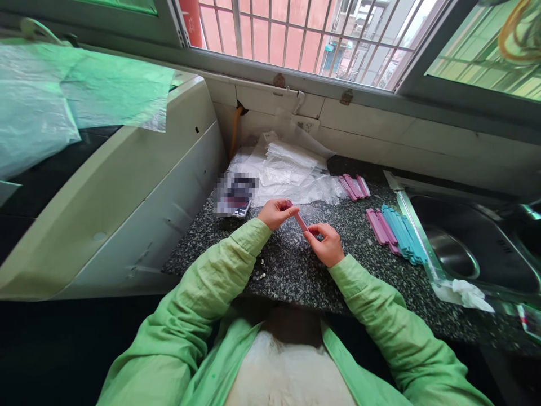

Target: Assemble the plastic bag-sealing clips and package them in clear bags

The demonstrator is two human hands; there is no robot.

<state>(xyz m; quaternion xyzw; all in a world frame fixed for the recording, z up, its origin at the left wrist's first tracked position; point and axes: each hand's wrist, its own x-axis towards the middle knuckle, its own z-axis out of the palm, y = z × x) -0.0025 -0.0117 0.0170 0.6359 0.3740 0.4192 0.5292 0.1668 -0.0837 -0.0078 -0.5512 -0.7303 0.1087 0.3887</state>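
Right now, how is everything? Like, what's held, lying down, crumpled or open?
Pink stick: held, slanting.
Left hand: closed on the stick's far end.
Right hand: closed on its near end.
Other pink sticks: lying in two bunches.
Blue sticks: lying bunched together.
Plastic bags: piled, rumpled.
White tissue: crumpled.
Window: seems open in the middle.
Sink: uncovered.

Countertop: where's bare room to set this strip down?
Bare: countertop between small shiny bits and right sleeve; also between right hand and nearer pink strips. Crowded: the back, under plastic bags, and beside the sink, where blue strips lie.
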